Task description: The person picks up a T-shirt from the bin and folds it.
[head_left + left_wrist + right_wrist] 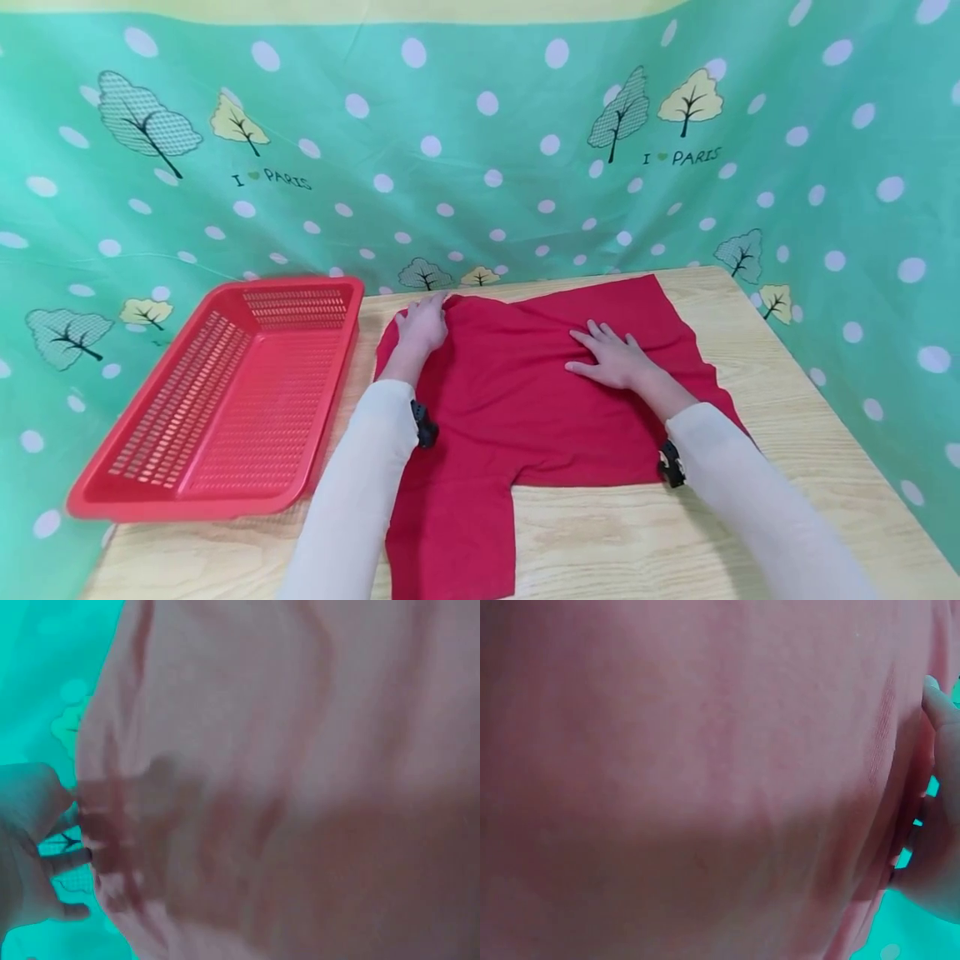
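A red T-shirt (510, 392) lies spread over the wooden table, with one sleeve toward the front and some creases across the body. At its far left edge is my left hand (424, 323), palm down, fingers spread and fingertips right at the cloth's rim. In the left wrist view those fingers (71, 860) show apart from one another beside the shirt's edge. My right hand (615, 360) rests flat on the right part of the shirt, fingers straight and spread. The right wrist view shows the right thumb (939, 705) against the cloth.
A red plastic basket (318, 433) with slotted walls stands left of the shirt. The wooden table (600, 542) shows in front and at the right. A green dotted curtain (450, 108) hangs behind and along both sides.
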Available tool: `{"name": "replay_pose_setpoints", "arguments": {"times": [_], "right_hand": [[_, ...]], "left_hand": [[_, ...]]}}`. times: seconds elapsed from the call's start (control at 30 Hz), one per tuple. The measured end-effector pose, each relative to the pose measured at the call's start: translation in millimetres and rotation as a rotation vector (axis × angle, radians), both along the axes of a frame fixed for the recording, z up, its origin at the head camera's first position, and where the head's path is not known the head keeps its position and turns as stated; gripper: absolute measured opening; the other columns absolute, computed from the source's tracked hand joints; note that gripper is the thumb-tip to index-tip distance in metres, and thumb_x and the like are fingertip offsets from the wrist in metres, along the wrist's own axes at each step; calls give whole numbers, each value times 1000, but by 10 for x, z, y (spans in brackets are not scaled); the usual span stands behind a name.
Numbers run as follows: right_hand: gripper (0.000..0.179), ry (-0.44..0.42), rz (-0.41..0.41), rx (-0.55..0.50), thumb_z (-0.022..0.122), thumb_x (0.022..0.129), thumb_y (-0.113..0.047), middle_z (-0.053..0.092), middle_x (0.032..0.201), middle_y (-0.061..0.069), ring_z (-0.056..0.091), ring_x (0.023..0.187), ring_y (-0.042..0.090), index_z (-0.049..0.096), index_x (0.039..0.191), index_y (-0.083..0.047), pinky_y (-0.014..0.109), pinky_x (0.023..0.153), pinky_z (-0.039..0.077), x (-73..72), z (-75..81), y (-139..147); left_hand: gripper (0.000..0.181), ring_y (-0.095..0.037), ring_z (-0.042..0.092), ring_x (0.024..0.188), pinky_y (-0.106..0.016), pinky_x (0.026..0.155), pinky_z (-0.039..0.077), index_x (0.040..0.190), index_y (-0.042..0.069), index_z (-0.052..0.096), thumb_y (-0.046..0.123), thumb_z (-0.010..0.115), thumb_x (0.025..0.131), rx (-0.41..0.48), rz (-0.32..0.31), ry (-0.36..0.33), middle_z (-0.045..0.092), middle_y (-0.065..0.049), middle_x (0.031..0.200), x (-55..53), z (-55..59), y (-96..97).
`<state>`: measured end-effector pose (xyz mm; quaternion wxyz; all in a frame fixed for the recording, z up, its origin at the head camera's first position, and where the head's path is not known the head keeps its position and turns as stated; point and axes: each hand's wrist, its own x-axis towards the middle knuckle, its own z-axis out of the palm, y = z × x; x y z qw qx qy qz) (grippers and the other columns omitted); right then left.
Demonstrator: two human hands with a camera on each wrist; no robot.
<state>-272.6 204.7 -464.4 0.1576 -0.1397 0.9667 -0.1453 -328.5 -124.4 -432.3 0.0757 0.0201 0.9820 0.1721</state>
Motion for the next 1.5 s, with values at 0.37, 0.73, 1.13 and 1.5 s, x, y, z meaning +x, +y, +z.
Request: {"name": "replay_pose_setpoints", "arguments": {"times": [0.37,0.73,1.13,1.5], "right_hand": [[80,14,0,-4,50,87,-60,10,156,21,8,142,43,24,149,-17,69,107,5,7,-9,-20],[81,21,-10,-12,50,87,-61,10,156,21,8,142,44,24,149,-16,69,107,5,22,-28,13],[81,34,-7,-17,51,86,-61,10,156,21,9,142,44,25,149,-16,69,107,6,19,-44,4],[79,36,-19,-36,54,86,-57,13,155,21,10,142,44,28,148,-15,69,107,6,33,-39,4]], "left_hand": [[18,-35,28,132,-62,103,24,85,14,58,30,67,86,-99,11,169,41,-15,136,155,-33,-108],[38,-34,53,112,-44,98,42,124,2,49,26,50,95,129,-44,-16,57,-20,119,253,57,-180],[21,-36,47,111,-51,93,37,105,16,63,30,62,89,50,110,117,52,-13,120,285,40,-212],[16,-33,56,83,-43,71,45,107,16,59,16,51,93,324,358,630,46,-11,107,144,439,-29]]}}
